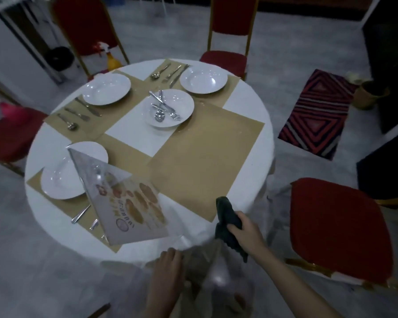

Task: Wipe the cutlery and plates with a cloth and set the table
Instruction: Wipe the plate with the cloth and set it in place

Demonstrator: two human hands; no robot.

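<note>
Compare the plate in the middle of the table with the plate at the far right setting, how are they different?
The middle plate has cutlery piled in it; the far right plate is empty, with its cutlery laid beside it. The middle plate lies partly on the white tablecloth between the mats; the far right plate sits on its own brown mat. Both are round, white and upright.

The table [244,106] wears white; its mats [205,152] are tan. The plates [106,88] are white, the cutlery [163,106] silver. The cloth [228,216] is dark green. The chairs [336,228] are red with gold frames. The rug [317,113] shows red, black and white nested diamonds.
</note>
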